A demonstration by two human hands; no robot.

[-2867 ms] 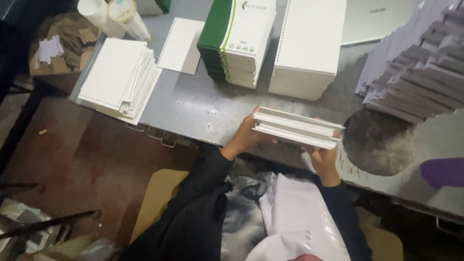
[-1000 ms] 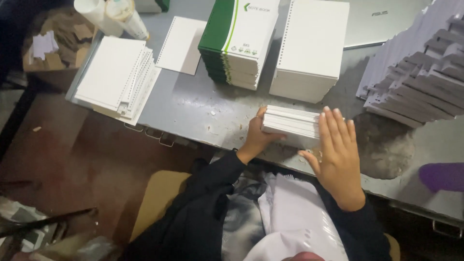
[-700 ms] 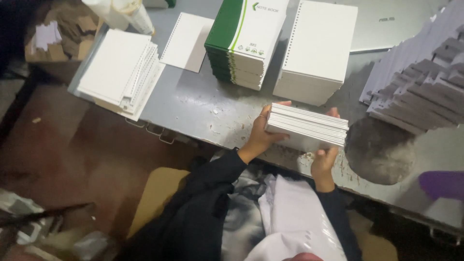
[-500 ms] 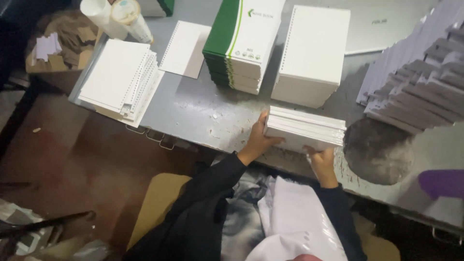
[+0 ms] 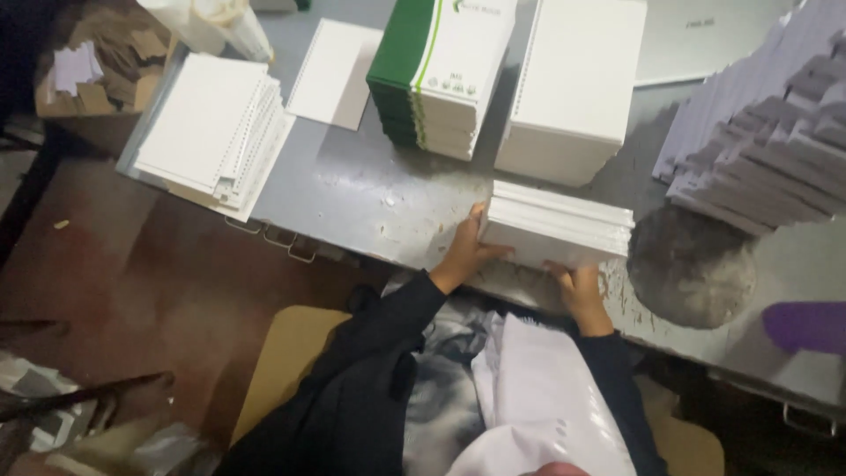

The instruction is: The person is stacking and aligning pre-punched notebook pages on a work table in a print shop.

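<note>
**White sheet stack gripped from both ends**

I see the white sheet stack [image 5: 558,225] at the desk [image 5: 352,189] near edge, long axis left to right. My left hand [image 5: 464,251] closes fingers on its left end; my right hand [image 5: 577,286] grips underneath. One held stack, four other stacks beyond.

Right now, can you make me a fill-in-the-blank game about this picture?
1. Both hands hold a stack of ____ paper sheets.
2. The left hand grips the stack's ____ end.
3. The booklets behind the stack have covers of white and ____.
4. Everything lies on a grey ____ table.

Missing words: white; left; green; metal
</note>
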